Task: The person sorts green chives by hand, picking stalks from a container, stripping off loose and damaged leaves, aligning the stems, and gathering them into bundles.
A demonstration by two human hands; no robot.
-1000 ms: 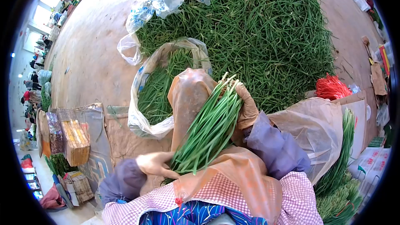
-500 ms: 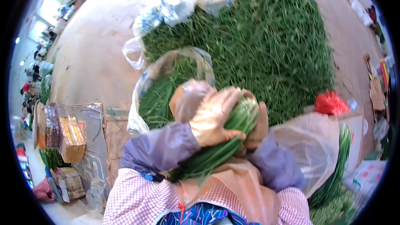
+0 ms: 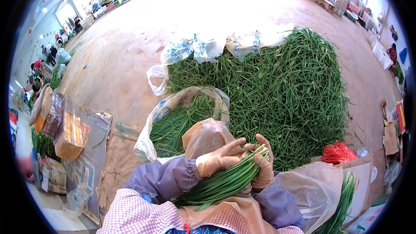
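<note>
A bunch of long green chives [image 3: 223, 180] lies slanted across my lap, its pale ends up at the right. My right hand [image 3: 263, 167], in a tan glove, wraps around the bunch near those ends. My left hand [image 3: 221, 156], gloved alike, is beside the upper side of the bunch, fingers stretched and apart, their tips close to the pale ends. Just beyond the hands, my plastic-covered knee [image 3: 209, 136] sticks up. A white plastic bag [image 3: 147, 136] with loose chives inside stands open at the left. A large heap of chives [image 3: 286, 99] spreads in front.
Red ties [image 3: 339, 152] lie in a pile at the right. More chives [image 3: 340, 203] rest beside my right side, near a clear plastic sheet [image 3: 312, 186]. At the left are flattened cardboard [image 3: 89, 164] and a yellowish block [image 3: 71, 136]. People sit far off along the left wall.
My view has tilted up, showing more floor. My left hand has loosened from around the bunch and spread its fingers; my right hand stays around it. The pale ends now point more to the right.
</note>
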